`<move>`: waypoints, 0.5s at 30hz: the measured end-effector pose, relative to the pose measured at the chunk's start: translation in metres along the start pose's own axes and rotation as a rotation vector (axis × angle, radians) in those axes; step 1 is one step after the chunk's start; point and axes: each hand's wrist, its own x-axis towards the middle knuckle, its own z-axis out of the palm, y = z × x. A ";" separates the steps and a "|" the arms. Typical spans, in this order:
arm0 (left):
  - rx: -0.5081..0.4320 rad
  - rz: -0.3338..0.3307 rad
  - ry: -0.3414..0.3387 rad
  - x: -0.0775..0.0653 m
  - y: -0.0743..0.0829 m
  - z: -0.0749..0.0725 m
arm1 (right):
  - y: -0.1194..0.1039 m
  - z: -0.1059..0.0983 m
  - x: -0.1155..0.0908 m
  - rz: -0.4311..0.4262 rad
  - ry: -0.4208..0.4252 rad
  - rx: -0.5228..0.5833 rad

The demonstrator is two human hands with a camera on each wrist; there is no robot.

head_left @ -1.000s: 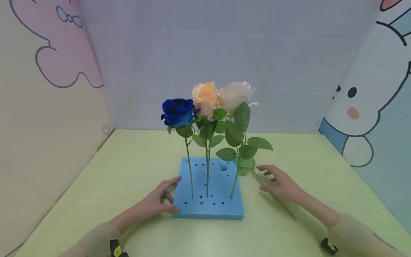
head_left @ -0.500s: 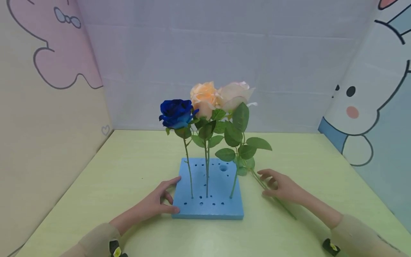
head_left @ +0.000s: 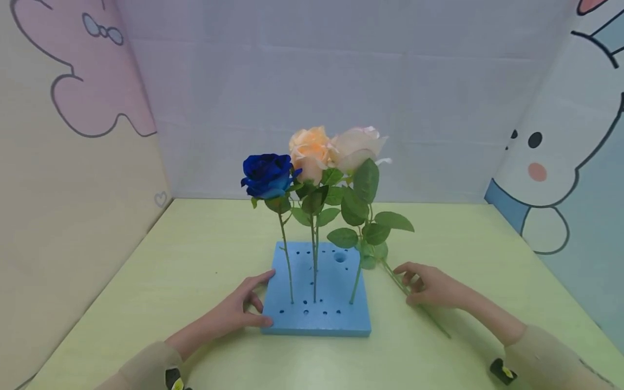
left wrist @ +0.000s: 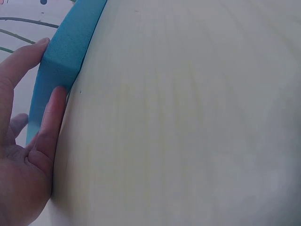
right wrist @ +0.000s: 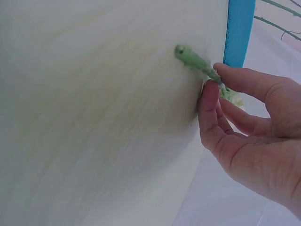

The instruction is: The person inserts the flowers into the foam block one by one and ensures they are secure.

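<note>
A blue board with holes [head_left: 336, 284] lies on the table. Standing in it are a blue rose [head_left: 267, 176], a peach rose [head_left: 310, 151] and a pale pink rose [head_left: 358, 146]. My left hand [head_left: 241, 306] touches the board's left side, fingers extended, with the thumb at the near corner. Right of the board, a green flower stem [head_left: 436, 320] slants across the table; its upper end is hidden behind the upright leaves. My right hand [head_left: 434, 287] pinches this stem between thumb and fingertips, its cut end [right wrist: 186, 52] sticking out in the right wrist view.
The pale yellow-green table [head_left: 195, 233] carries everything. A plain cloth wall [head_left: 317, 81] stands behind it, with cartoon-printed walls at the left and right. Leaves of the pale rose [head_left: 395, 220] overhang the board's right edge.
My right hand has come slightly nearer along the lying stem, and its fingers have closed from hovering above it to pinching it. The left hand stays at the board.
</note>
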 end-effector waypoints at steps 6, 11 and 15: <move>0.004 -0.022 -0.009 -0.002 0.002 -0.001 | -0.005 -0.006 0.002 0.044 -0.063 0.058; 0.044 -0.059 -0.003 -0.001 0.002 0.001 | -0.003 -0.012 0.007 0.069 -0.110 0.110; 0.054 -0.062 -0.001 -0.001 0.002 0.001 | -0.005 -0.015 0.007 0.083 -0.112 0.130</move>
